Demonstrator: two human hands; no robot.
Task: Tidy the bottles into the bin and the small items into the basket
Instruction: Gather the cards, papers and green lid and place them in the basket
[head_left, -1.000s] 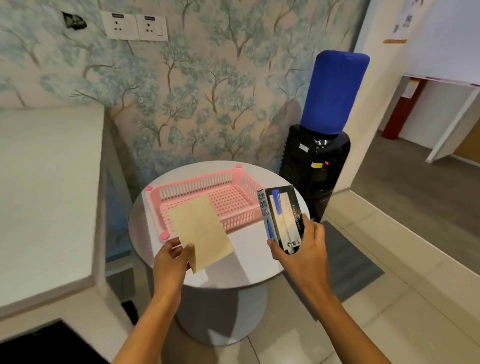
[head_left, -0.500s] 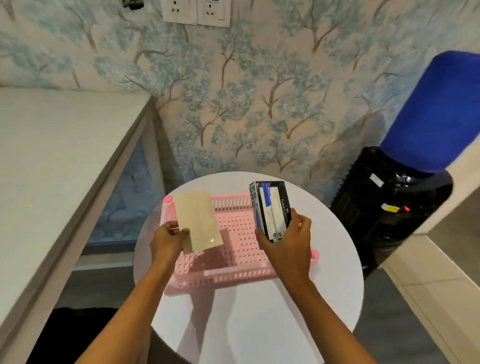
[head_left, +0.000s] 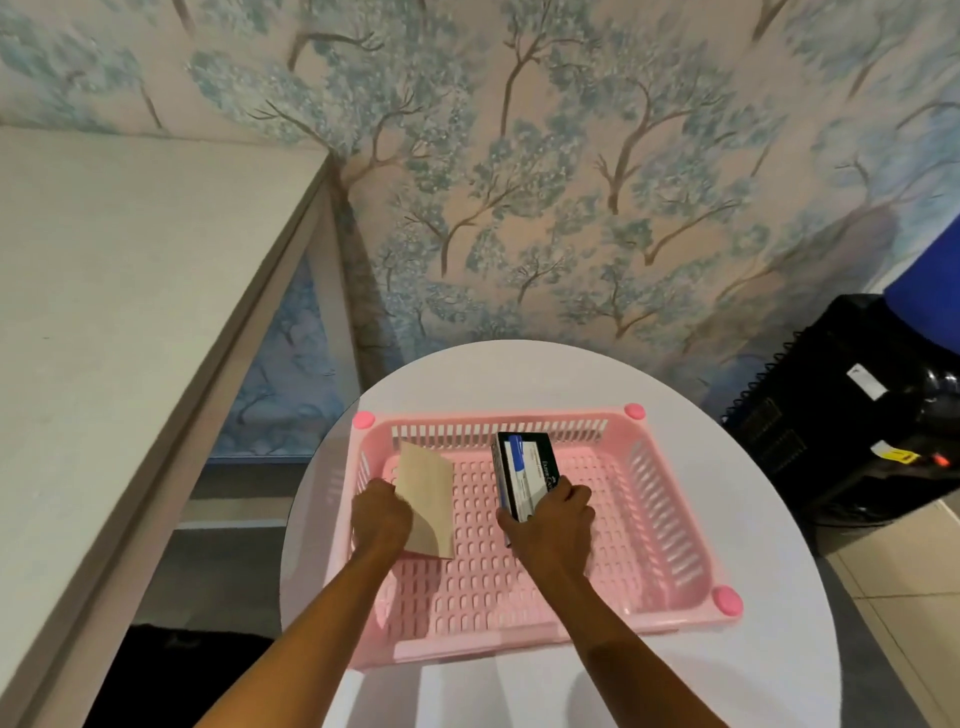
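A pink slotted basket (head_left: 670, 525) sits on a round white table (head_left: 769, 519). My left hand (head_left: 378, 519) grips a tan paper envelope (head_left: 428, 493) by its left edge, low inside the left part of the basket. My right hand (head_left: 550, 525) holds a black and blue pen box (head_left: 525, 474), tilted on end over the basket's middle. I cannot tell whether either item touches the basket floor. No bottles or bin are in view.
A long white desk (head_left: 119, 312) runs along the left, close to the round table. A black water dispenser (head_left: 852, 415) with a blue-covered bottle (head_left: 930, 296) stands at the right. A wallpapered wall is behind the table. Tiled floor lies at the lower right.
I have come closer, and both hands have lowered the envelope and the pen box from above the basket down into it. The basket has not moved.
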